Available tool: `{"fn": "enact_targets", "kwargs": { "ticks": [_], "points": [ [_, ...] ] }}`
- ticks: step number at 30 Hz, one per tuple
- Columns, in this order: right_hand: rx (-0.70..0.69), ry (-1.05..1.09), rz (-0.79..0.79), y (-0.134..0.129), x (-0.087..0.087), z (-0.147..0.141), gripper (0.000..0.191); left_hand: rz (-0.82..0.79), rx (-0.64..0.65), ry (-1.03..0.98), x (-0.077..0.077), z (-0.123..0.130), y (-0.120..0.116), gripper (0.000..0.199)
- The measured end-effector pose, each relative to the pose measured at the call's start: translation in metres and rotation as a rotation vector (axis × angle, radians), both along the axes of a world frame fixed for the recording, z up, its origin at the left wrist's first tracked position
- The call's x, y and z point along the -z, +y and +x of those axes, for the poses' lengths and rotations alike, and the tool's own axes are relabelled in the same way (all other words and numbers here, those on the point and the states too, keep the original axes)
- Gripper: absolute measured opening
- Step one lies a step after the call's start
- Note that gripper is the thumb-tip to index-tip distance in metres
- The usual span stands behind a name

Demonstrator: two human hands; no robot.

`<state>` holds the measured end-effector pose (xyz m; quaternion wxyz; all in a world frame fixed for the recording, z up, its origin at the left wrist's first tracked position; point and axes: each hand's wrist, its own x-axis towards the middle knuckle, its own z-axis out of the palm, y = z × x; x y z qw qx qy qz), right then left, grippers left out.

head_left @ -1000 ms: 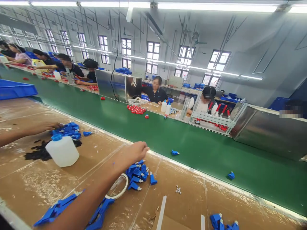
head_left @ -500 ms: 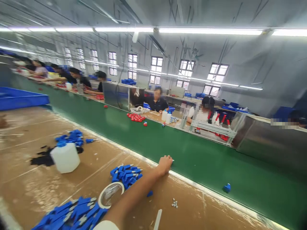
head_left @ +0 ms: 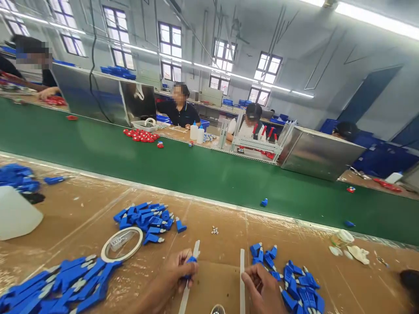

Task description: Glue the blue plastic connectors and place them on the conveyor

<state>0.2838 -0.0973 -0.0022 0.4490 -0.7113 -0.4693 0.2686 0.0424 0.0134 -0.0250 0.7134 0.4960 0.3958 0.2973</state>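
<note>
My left hand (head_left: 180, 272) is closed around a small blue plastic part (head_left: 191, 260), most of it hidden by the fingers. It is over a white strip (head_left: 196, 248) on the table. My right hand (head_left: 263, 288) has its fingers curled together beside a second white strip (head_left: 242, 266); whatever is in its fingertips, if anything, is hidden. To its right lies a pile of blue parts (head_left: 303, 288). Left of my left hand are more blue parts (head_left: 145, 218) with pale tips, and a larger heap (head_left: 78, 279) nearer me. Tiny whitish pieces (head_left: 214, 230) sit ahead.
A green conveyor belt (head_left: 203, 174) crosses beyond the table, carrying a blue part (head_left: 264, 202) and red parts (head_left: 140, 135). A tape roll (head_left: 137, 250), a white jug (head_left: 16, 213) and a small tub (head_left: 342, 237) are on the table. Co-workers (head_left: 183, 113) sit across the belt.
The view has turned right and downward. The arm that was stretched to the belt edge is drawn back; my left hand now holds a blue part. My right hand has come into view.
</note>
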Motion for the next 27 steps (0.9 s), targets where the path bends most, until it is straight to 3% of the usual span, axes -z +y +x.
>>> {"fn": "enact_targets", "kwargs": {
  "ticks": [3, 7, 11, 14, 17, 19, 22, 24, 27],
  "points": [
    [0.035, -0.136, -0.006, 0.017, -0.020, 0.000, 0.025, -0.171, -0.068, -0.182, 0.010, 0.003, -0.025, 0.057],
    [-0.037, -0.271, -0.111, 0.011, -0.033, 0.008, 0.023, -0.384, -0.115, -0.308, 0.005, 0.004, -0.039, 0.052],
    [-0.116, -0.418, -0.246, -0.003, -0.017, 0.009, 0.015, -0.507, -0.091, -0.385, -0.008, -0.003, -0.043, 0.046],
    [-0.093, -0.570, -0.279, -0.010, -0.001, 0.010, 0.022, -0.580, -0.102, -0.381, -0.011, -0.008, -0.045, 0.045],
    [-0.049, -0.661, -0.292, -0.013, 0.004, 0.011, 0.027, -0.635, -0.099, -0.375, -0.010, -0.009, -0.045, 0.045],
    [-0.070, -0.576, -0.269, -0.014, 0.003, 0.008, 0.026, -0.647, -0.076, -0.391, -0.008, -0.009, -0.044, 0.045],
    [-0.222, -0.273, -0.243, -0.016, 0.008, -0.003, 0.020, -0.634, -0.057, -0.434, -0.001, -0.009, -0.041, 0.042],
    [-0.308, -0.101, -0.223, -0.016, 0.019, -0.012, 0.020, -0.637, -0.063, -0.467, 0.005, -0.010, -0.041, 0.042],
    [-0.318, 0.027, -0.174, -0.014, 0.039, -0.026, 0.029, -0.644, -0.071, -0.473, 0.013, -0.012, -0.043, 0.043]
  ]
}}
